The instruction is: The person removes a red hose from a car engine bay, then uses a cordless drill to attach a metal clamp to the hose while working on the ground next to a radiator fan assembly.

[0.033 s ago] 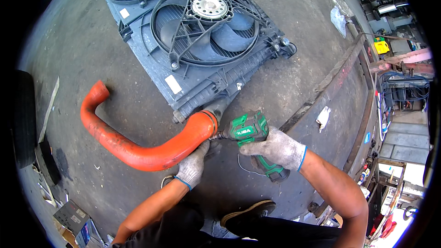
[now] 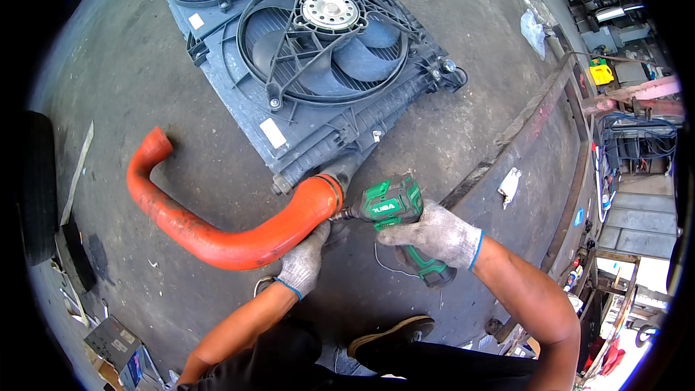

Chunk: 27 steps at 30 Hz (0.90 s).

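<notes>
A curved orange hose [image 2: 210, 235] lies on the floor, its wide right end fitted over the dark outlet pipe [image 2: 349, 165] of a radiator-and-fan assembly [image 2: 242, 105]. A thin clamp [image 2: 334, 185] rings that end. Gloved, my left hand [image 2: 302, 264] is closed at the hose's underside near the clamp, some fingers hidden beneath it. My right hand [image 2: 436, 235], also gloved, is wrapped round the grip of a green and black cordless impact driver [image 2: 391, 203]. The driver points left, its socket tip [image 2: 346, 213] against the clamp's lower side, close to my left fingertips.
A rusty metal frame [image 2: 499, 156] runs along the floor to the right, with a white scrap [image 2: 510, 187] inside it. A tyre [image 2: 38, 188] stands at far left, above a dark box [image 2: 114, 342]. My shoe [image 2: 391, 334] is just below the driver. Clutter fills the right edge.
</notes>
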Motion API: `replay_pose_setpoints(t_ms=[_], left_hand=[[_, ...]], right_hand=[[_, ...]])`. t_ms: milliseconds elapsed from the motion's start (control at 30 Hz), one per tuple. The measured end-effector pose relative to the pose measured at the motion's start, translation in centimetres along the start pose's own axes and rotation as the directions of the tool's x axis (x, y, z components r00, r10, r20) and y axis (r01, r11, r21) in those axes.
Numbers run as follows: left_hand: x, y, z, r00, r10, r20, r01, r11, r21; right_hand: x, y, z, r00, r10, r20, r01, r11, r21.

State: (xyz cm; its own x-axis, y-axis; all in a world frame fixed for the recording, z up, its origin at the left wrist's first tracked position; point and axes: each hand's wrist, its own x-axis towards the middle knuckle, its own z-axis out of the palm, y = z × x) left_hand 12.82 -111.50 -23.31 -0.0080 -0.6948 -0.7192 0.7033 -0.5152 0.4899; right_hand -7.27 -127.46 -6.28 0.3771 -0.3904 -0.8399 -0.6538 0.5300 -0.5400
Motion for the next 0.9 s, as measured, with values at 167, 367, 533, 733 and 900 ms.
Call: replay_pose_setpoints(t_ms=[167, 367, 533, 733, 900], left_hand=[[-0.2, 0.1, 0.4, 0.999, -0.038, 0.013, 0.039, 0.995, -0.091], [0.0, -0.3, -0.1, 0.998, -0.039, 0.044, 0.043, 0.993, -0.111], [-2.6, 2.4, -0.2, 0.992, -0.111, 0.064, 0.112, 0.994, -0.009], [-11.4, 11.7, 2.1, 0.962, 0.051, 0.27, -0.272, 0.302, 0.914], [-9.6, 17.3, 3.7, 0.746, 0.355, 0.564, -0.373, -0.479, 0.795]], right_hand=[[0.6, 1.5, -0.2, 0.996, -0.093, -0.001, 0.093, 0.996, 0.006], [-0.3, 0.8, 0.1, 0.996, -0.084, -0.034, 0.085, 0.996, 0.029], [-0.8, 0.8, -0.5, 0.993, -0.105, -0.048, 0.113, 0.968, 0.224], [-2.3, 2.4, -1.7, 0.987, -0.079, -0.143, 0.103, 0.98, 0.17], [-2.6, 9.5, 4.7, 0.918, -0.266, -0.294, 0.069, 0.838, -0.541]])
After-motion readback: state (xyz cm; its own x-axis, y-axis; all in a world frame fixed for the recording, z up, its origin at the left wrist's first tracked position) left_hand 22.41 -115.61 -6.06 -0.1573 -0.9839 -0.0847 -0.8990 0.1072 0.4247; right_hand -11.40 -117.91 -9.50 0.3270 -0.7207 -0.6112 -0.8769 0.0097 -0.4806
